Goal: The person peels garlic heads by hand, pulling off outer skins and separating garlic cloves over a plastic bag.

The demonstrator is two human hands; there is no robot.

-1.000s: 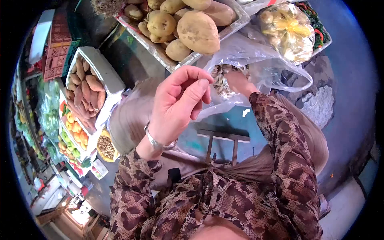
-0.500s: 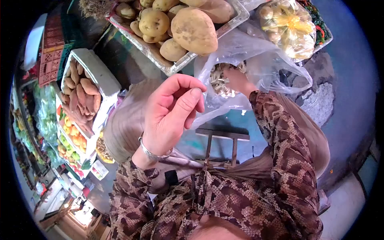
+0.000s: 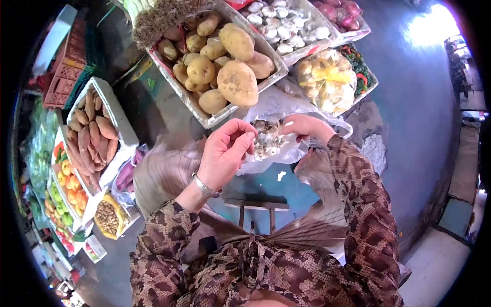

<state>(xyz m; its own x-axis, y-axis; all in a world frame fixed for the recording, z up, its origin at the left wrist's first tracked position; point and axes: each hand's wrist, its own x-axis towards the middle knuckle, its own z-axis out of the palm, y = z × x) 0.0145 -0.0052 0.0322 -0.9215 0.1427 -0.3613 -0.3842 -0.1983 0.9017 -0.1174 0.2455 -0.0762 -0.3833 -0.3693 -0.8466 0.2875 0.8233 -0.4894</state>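
The whitish garlic-like pieces (image 3: pixel 265 146) lie in an opened clear plastic bag (image 3: pixel 279 105), a little above the centre of the frame. They are between the two hands: from the left hand (image 3: pixel 225 153) they lie toward the right, and from the right hand (image 3: pixel 309 127) toward the lower left. Both hands are near to them; I cannot judge surely which is nearer. The heap is loose and shows no clear long axis. The left hand has curled fingers, with the thumb close to the forefinger; the right hand bends its fingers at the upper right edge of the heap. Whether either hand grips a piece, I cannot tell.
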